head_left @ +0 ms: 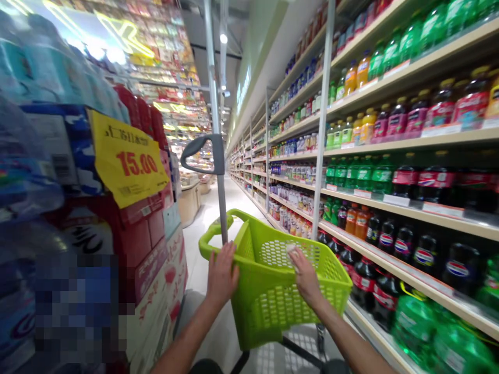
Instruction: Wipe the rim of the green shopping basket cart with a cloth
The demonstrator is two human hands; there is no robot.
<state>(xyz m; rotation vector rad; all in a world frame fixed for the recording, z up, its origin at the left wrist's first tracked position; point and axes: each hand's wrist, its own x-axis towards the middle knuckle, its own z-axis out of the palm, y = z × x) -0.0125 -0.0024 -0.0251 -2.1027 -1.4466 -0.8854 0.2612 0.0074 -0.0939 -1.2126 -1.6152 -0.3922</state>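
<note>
The floor (pixel 200 244) is pale, glossy tile, a narrow shop aisle running straight ahead. Closest on the right, a low shelf (pixel 393 270) carries green bottles (pixel 448 348) and dark cola bottles (pixel 424 254). Closest on the left stands a tall stack of shrink-wrapped packs (pixel 150 228), part of it blurred out.

A lime-green basket (pixel 273 306) sits just ahead at the middle of the aisle, tilted on a dark cart frame (pixel 298 350). Both forearms reach up from the lower edge. The left hand (pixel 222 272) lies palm-down on the basket's near left rim, fingers stretched over the edge; whether they curl around it cannot be told. The right hand (pixel 306 278) is at the near right rim, wrist bent inward, fingertips pinched together on a small white scrap (pixel 291 250) just inside the basket.

A grey pole (pixel 222 208) rises behind the rim beside the left hand and ends in a looped handle (pixel 202 153). On the stack hangs a yellow sign (pixel 127 163) reading 15.00. Beyond, drink shelves line the right side into the distance under bright ceiling lights (pixel 223 38).
</note>
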